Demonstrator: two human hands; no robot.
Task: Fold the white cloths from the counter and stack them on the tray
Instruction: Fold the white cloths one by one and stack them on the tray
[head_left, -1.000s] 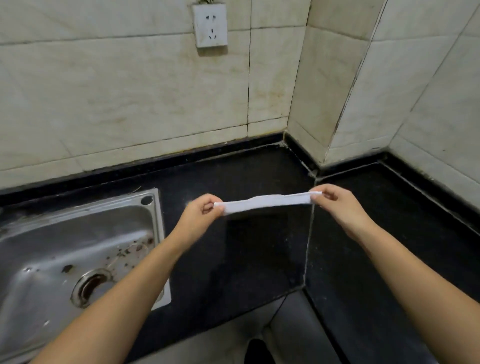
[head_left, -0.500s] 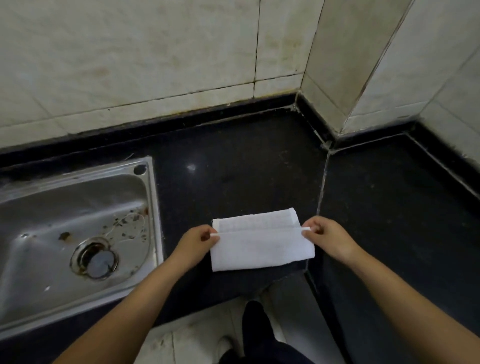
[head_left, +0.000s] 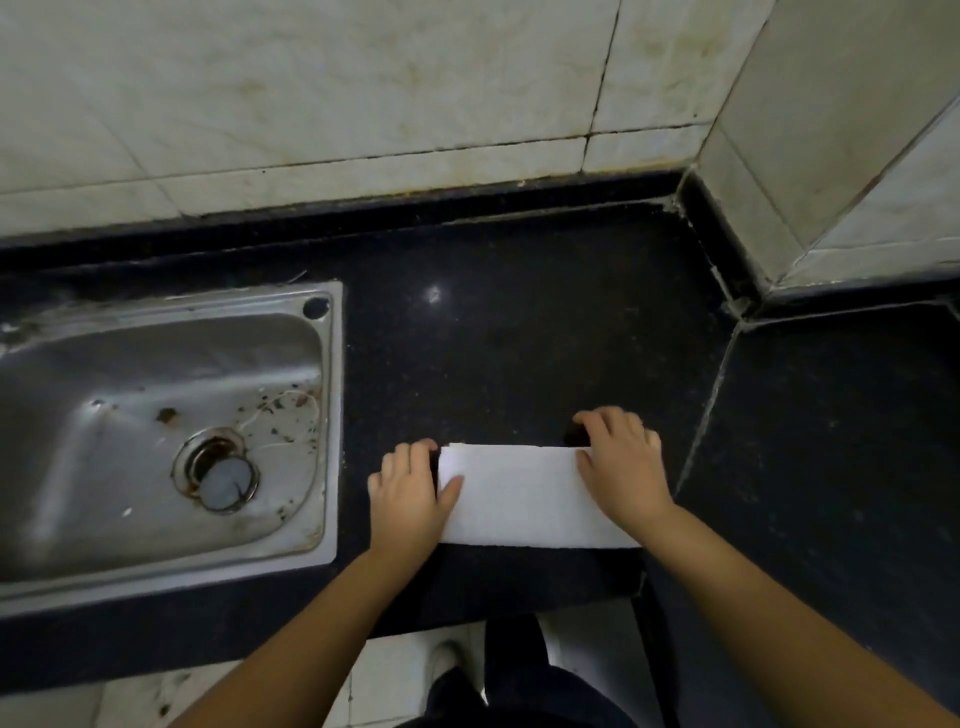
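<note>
A white cloth (head_left: 519, 496), folded into a long rectangle, lies flat on the black counter (head_left: 519, 338) near its front edge. My left hand (head_left: 410, 493) holds the cloth's left end, with the thumb lying on top and the fingers curled at the far left corner. My right hand (head_left: 623, 467) covers the right end, its fingers curled over the far right corner. No tray is in view.
A steel sink (head_left: 332, 415) with a drain and scattered debris sits to the left of the cloth. Tiled walls close the back and the right corner. The counter turns forward on the right (head_left: 831, 441). Floor tiles and my legs show below the front edge.
The cloth went from stretched in the air to hanging folded, and now lies flat on the counter. Both hands came down with it and the view tilted downward.
</note>
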